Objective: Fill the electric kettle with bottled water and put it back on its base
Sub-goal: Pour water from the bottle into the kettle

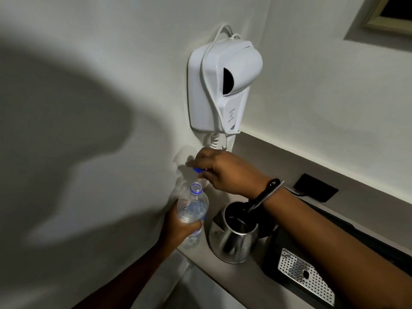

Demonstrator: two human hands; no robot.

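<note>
A clear plastic water bottle (pixel 192 208) with a blue neck ring stands upright and uncapped, gripped around its middle by my left hand (pixel 181 226). Just above its mouth, my right hand (pixel 225 172) pinches the blue cap (pixel 199 169) between its fingertips. To the right of the bottle, a steel electric kettle (pixel 233 239) sits on the grey counter (pixel 225 277) with its lid open and its dark inside showing. My right wrist, wearing a black band, crosses over the kettle's back. The kettle's base is hidden.
A white wall-mounted hair dryer (pixel 223 85) with a coiled cord hangs above the hands. A black tray with a perforated metal plate (pixel 305 275) lies right of the kettle. A black socket plate (pixel 315 190) sits at the counter's back. The white wall is close on the left.
</note>
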